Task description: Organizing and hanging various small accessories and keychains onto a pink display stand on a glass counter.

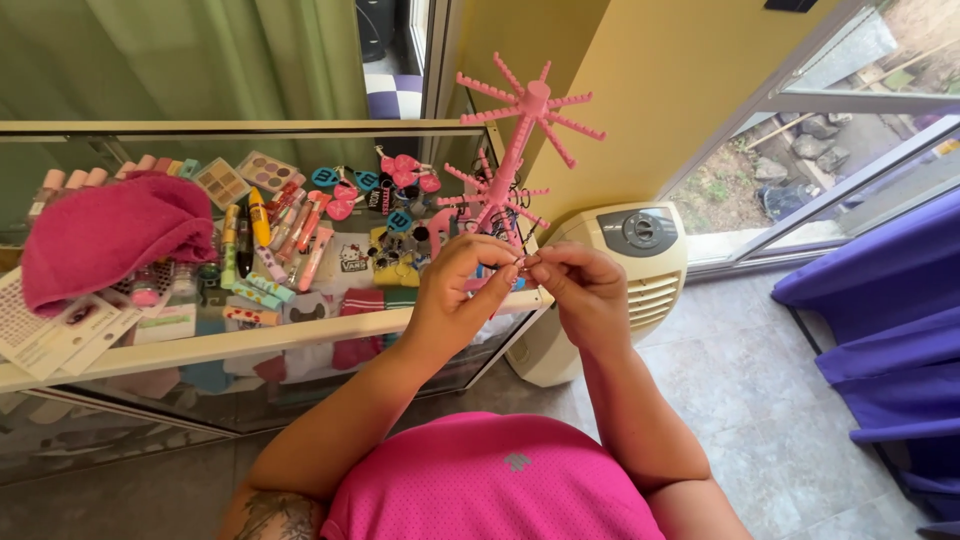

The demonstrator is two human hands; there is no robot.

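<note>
My left hand (462, 285) and my right hand (583, 285) meet in front of me, fingertips pinched together on a small thin item (524, 262) that is too tiny to make out. Just behind the hands stands a pink plastic jewellery stand (512, 150) with spoke-like arms, on the right end of a glass display counter (250, 340). Dark little pieces hang from its lower arms.
The counter holds a pink towel (110, 240), makeup tubes (285, 235), eyeshadow palettes (222, 182), pink and blue key rings (370, 185) and sticker sheets (50, 325). A beige air cooler (625, 260) stands right of it. Purple fabric (880, 320) hangs at far right by a glass door.
</note>
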